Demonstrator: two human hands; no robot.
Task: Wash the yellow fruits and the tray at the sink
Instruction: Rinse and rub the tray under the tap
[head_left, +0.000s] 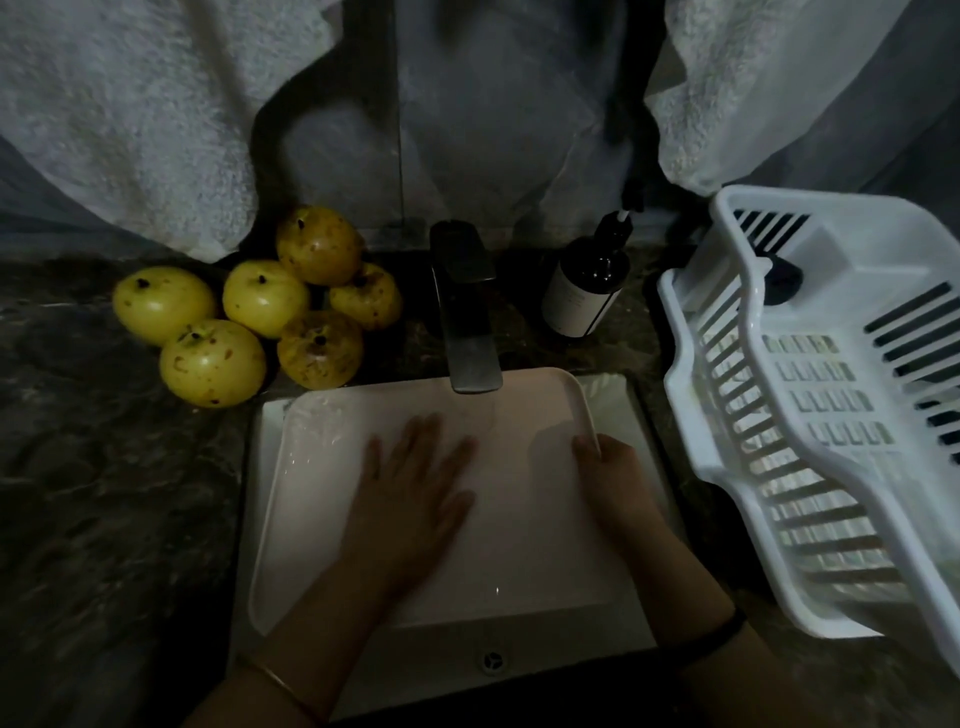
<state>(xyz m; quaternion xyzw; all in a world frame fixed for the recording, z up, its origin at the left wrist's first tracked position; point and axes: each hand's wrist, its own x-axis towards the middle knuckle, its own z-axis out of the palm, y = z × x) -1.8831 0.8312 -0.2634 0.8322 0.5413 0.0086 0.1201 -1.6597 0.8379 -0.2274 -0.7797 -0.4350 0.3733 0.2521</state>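
Tray (322, 467) in the sink (467, 639), beneath the faucet (467, 312).
Left hand (410, 493) lies flat on the tray's surface, fingers straight and slightly spread; right hand (613, 478) grips the right rim, thumb curled over its edge. Six yellow fruits (260, 312) sit piled on the counter (104, 467) left of the faucet.

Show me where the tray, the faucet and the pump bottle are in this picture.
tray (322, 519): head view, the bare left part of its bottom.
faucet (467, 317): head view, the middle of its spout.
pump bottle (582, 296): head view, its dark body.
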